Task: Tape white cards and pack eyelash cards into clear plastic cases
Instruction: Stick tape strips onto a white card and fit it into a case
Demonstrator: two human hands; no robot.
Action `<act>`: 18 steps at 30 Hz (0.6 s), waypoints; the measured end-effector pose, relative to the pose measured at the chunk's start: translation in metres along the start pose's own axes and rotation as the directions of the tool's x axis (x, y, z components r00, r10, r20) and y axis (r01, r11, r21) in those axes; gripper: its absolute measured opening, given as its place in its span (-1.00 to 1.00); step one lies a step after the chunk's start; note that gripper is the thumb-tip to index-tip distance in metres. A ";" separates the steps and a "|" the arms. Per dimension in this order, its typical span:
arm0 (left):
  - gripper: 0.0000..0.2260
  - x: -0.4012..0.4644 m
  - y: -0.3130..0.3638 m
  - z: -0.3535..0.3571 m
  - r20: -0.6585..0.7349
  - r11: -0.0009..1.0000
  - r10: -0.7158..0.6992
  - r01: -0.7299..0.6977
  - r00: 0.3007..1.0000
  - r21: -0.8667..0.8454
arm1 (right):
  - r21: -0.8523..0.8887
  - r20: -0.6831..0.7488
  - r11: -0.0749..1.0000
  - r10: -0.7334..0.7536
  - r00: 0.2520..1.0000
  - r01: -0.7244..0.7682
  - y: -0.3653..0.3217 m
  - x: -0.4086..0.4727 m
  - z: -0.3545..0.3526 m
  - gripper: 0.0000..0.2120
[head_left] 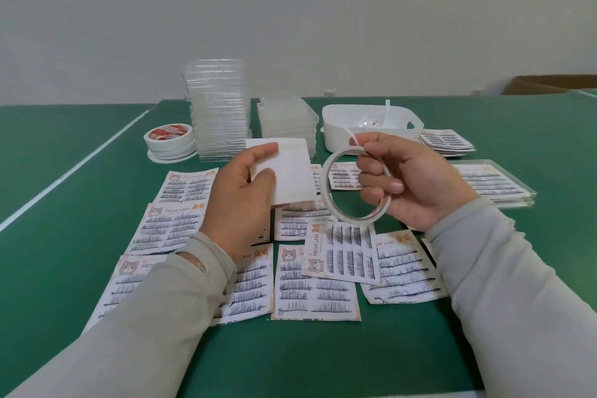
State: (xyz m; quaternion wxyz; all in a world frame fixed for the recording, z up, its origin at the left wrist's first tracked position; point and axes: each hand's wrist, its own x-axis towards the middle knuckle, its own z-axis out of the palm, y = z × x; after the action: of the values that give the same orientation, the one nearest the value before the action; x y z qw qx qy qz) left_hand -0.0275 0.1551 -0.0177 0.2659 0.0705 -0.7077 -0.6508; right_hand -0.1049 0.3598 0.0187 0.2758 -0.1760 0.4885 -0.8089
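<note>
Left hand (240,194) pinches white card (290,171), long axis pointing away; right hand (410,181) grips tape ring (326,178) upright.

A green table (307,359) with a white line (80,161) is carrying everything; eyelash cards (315,284) are lying spread at centre; at eleven o'clock tape rolls (170,140) are sitting beside a tall stack of clear cases (218,110); a shorter stack (287,119) is standing at twelve; a white bin (371,129) is resting at one; filled cases (497,184) are lying at two.
</note>
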 end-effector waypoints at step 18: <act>-0.87 0.011 -0.003 -0.008 0.015 0.987 -0.023 0.026 1.000 -0.160 | -0.964 -0.170 0.245 -0.264 0.950 -0.105 -0.003 -0.009 -0.003 -0.76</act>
State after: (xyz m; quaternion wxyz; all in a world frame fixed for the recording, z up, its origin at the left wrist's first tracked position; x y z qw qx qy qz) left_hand -0.0336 0.1424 -0.0174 0.2582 0.0535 -0.6539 -0.7092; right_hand -0.1003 0.3684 0.0204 -0.0091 -0.2088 0.9061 -0.3680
